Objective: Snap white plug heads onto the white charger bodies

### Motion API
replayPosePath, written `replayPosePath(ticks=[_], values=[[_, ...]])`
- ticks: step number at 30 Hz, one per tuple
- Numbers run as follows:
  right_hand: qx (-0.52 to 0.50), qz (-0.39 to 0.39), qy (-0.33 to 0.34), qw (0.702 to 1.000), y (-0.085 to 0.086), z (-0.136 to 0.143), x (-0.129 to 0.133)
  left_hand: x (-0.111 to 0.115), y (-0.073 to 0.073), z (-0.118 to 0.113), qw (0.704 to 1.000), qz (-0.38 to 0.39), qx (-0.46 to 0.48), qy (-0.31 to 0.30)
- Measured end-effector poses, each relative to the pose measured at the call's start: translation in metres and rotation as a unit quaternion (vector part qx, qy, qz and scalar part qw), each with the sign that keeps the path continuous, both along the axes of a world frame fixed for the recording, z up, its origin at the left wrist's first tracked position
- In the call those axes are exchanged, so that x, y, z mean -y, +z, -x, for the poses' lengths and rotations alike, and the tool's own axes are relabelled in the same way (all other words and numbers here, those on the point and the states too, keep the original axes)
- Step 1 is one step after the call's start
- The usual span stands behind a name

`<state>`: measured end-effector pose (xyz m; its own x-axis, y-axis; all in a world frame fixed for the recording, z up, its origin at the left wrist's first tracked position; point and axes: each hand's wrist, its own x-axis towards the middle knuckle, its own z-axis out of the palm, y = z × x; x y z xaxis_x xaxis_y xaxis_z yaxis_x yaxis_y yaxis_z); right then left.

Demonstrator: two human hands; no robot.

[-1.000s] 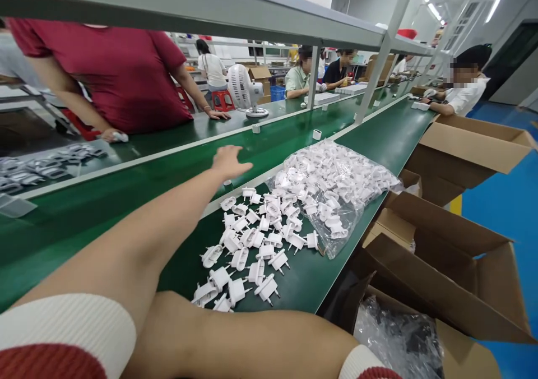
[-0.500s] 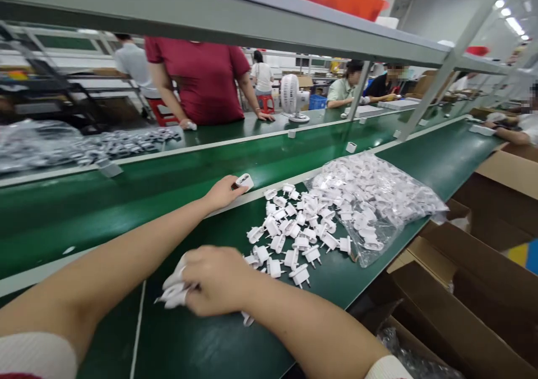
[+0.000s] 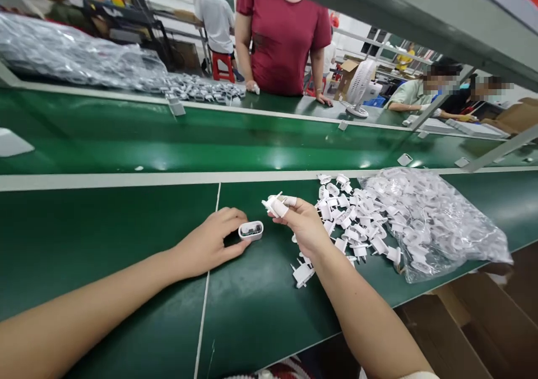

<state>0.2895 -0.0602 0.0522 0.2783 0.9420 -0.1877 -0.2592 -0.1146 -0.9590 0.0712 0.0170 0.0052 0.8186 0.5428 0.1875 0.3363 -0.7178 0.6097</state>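
In my left hand (image 3: 214,239), thumb and fingers close on a white charger housing (image 3: 251,231). Its oval open end faces me, and dark and metallic parts show inside. My right hand (image 3: 309,227), with white covers on its fingertips, pinches a white plug cap (image 3: 269,204) with thin pins. The two pieces are apart, the cap a little higher and to the right. Beyond my right wrist lies a loose heap of similar plug caps (image 3: 353,236), partly hidden by the hand. One plug cap (image 3: 303,275) lies at the heap's near edge.
A clear plastic bag (image 3: 445,222) full of plug caps lies right of the heap. Behind a pale rail (image 3: 105,181) runs a green belt (image 3: 252,152) with scattered white housings. Cardboard boxes (image 3: 445,323) stand below the table's right edge. Across the belt stands a person in red (image 3: 283,37).
My left hand has brought the housing from the belt's edge to over the near table. My right hand has risen beside it, holding a plug cap. The view has swung left.
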Motion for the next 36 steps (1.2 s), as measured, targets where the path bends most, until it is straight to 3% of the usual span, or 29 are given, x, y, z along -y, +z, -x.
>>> replayPosePath(ticks=[5, 8, 11, 14, 17, 25, 31, 36], values=[[0.204, -0.060, 0.005, 0.977, -0.007, 0.010, 0.003, -0.008, -0.009, 0.001, 0.998, 0.046, 0.051, -0.014], [0.358, -0.124, 0.014, 0.925, -0.008, 0.013, 0.007, -0.010, -0.012, 0.002, 0.996, 0.047, 0.070, -0.019], [0.442, -0.178, 0.039, 0.878, -0.007, 0.018, 0.009, -0.010, -0.013, 0.003, 0.996, 0.051, 0.074, -0.001], [0.469, -0.204, 0.064, 0.857, -0.006, 0.022, 0.010, -0.010, -0.014, 0.003, 0.995, 0.066, 0.068, 0.001], [0.499, -0.180, 0.058, 0.846, -0.005, 0.024, 0.010, -0.011, -0.014, 0.002, 0.995, 0.071, 0.069, 0.003], [0.498, -0.178, 0.042, 0.848, -0.009, 0.025, 0.010, -0.012, -0.014, 0.002, 0.995, 0.071, 0.071, 0.011], [0.549, -0.207, 0.075, 0.807, -0.007, 0.023, 0.009, -0.012, -0.015, 0.001, 0.993, 0.074, 0.088, 0.010], [0.594, -0.206, 0.049, 0.776, -0.007, 0.025, 0.010, -0.012, -0.015, 0.001, 0.993, 0.075, 0.089, 0.012]])
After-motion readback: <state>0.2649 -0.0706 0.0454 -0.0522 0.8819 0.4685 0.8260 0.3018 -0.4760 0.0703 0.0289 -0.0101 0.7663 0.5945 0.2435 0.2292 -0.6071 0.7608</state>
